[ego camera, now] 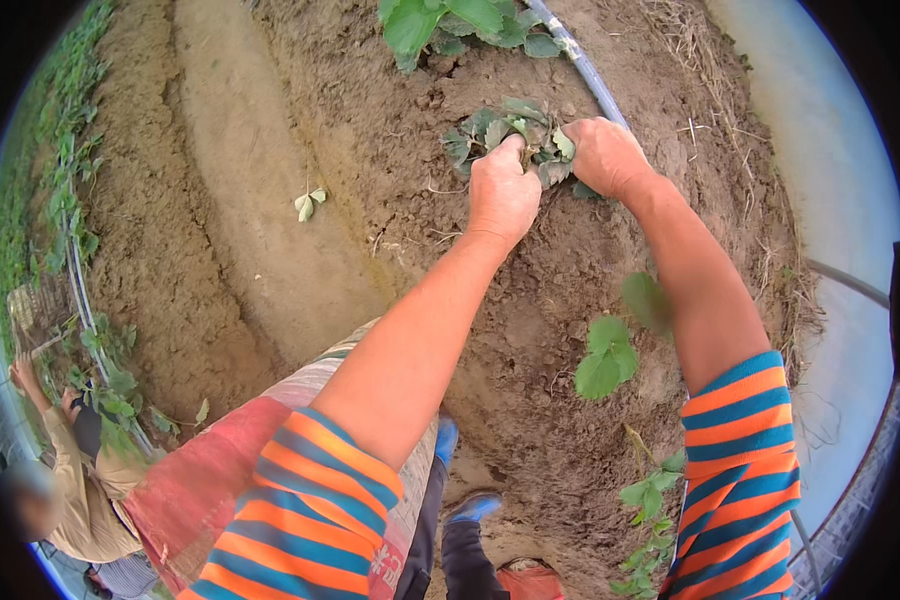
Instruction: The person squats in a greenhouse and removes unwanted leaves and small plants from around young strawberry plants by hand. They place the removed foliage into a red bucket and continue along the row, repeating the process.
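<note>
A leafy strawberry-like plant (521, 124), partly wilted, stands low on the bare soil between both hands. My left hand (504, 184) is closed on its leaves and stems, thumb uppermost. My right hand (604, 154) grips the plant's right side, next to a grey drip hose (581, 64) that runs up and away from it. The fingertips of both hands are hidden among the leaves. Nearer my body, green leaves (606, 356) grow beside my right forearm.
Another green plant (465, 19) grows at the top. A loose leaf (310, 204) lies in the furrow. A red and white woven sack (217, 457) is at lower left. Beyond it a co-worker (75, 487) reaches towards another plant row. Plastic sheeting (817, 127) edges the right side.
</note>
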A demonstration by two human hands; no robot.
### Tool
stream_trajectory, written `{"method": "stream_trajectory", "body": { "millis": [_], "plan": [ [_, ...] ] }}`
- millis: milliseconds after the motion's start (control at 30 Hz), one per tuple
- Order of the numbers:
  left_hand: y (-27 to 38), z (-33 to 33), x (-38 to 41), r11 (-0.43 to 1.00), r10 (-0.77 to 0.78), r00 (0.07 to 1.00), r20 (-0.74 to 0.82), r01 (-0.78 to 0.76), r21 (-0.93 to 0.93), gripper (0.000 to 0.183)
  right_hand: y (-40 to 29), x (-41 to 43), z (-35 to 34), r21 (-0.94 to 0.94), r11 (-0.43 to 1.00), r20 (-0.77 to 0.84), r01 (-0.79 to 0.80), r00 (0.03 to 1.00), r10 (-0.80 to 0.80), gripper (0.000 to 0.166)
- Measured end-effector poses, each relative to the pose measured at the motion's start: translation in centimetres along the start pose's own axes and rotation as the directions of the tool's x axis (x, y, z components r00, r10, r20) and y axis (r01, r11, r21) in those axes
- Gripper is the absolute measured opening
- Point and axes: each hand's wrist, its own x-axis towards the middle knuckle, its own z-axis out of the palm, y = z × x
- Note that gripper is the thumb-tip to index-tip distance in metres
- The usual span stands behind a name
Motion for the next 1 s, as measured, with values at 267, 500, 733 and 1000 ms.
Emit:
{"method": "stream_trajectory", "body": {
  "millis": [267,500,733,1000],
  "plan": [
    [0.9,-0.6,-0.5,0.999,0.026,0.996,0.08,-0.028,0.027,0.02,0.5,-6.6,1.5,0.7,0.581,0.042,-0.416,0.835,0.548,0.007],
    [-0.6,0.6,-3.0,0.732,0.465,0.877,0.123,-0.459,0.503,0.018,1.3,-3.6,-6.3,0.915,0.307,0.122,-0.261,0.905,0.407,0.019],
    [-1.4,2.3,-4.1,0.677,0.546,0.837,0.045,-0.472,0.564,0.02,-5.3,2.0,-3.2,-0.091,0.991,0.18,-0.102,0.977,0.117,0.048],
    [-1.5,2.0,-4.2,0.714,0.535,0.845,-0.005,-0.45,0.537,0.017,-5.7,1.9,-1.0,-0.151,0.988,0.068,0.017,0.998,-0.007,0.037]
  ]
}}
